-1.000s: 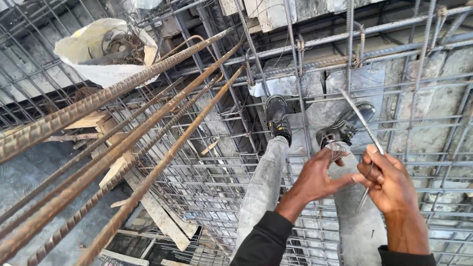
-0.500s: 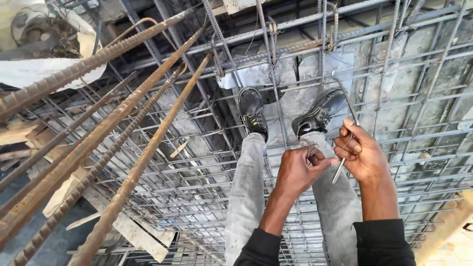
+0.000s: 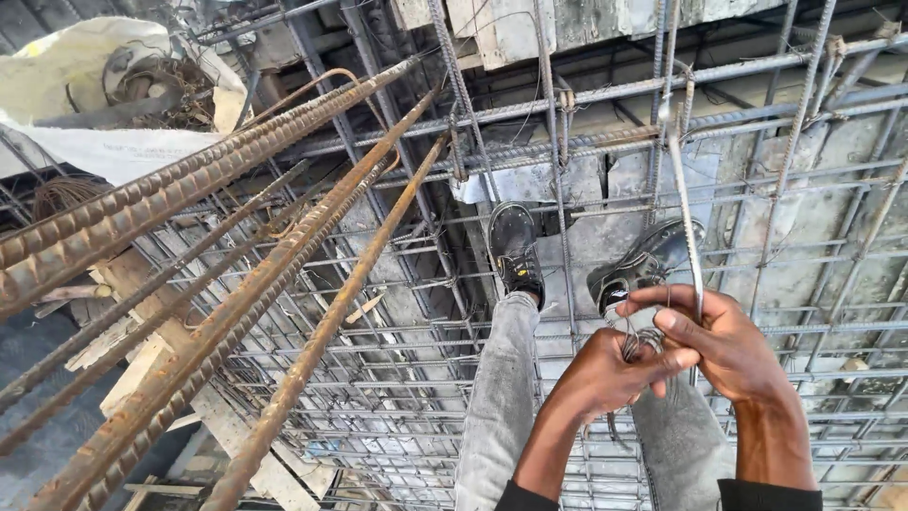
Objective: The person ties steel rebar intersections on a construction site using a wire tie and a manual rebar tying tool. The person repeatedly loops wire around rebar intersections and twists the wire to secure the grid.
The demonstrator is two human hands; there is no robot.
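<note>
Landmark: thin steel rod (image 3: 687,227).

Left of rod: rusty rebar bundle (image 3: 218,274) runs diagonally, well apart from both hands. Grey trouser legs and dark boots (image 3: 515,248) stand on the rebar mesh (image 3: 378,378), below-left of rod.

At rod's lower end: left hand (image 3: 605,374) curled shut, pinching the tie wire loops (image 3: 641,341) just left of rod.

Right hand (image 3: 728,341) closed around the rod itself; rod's long axis near-upright, rising away from the hands. Right hand nearer.
</note>
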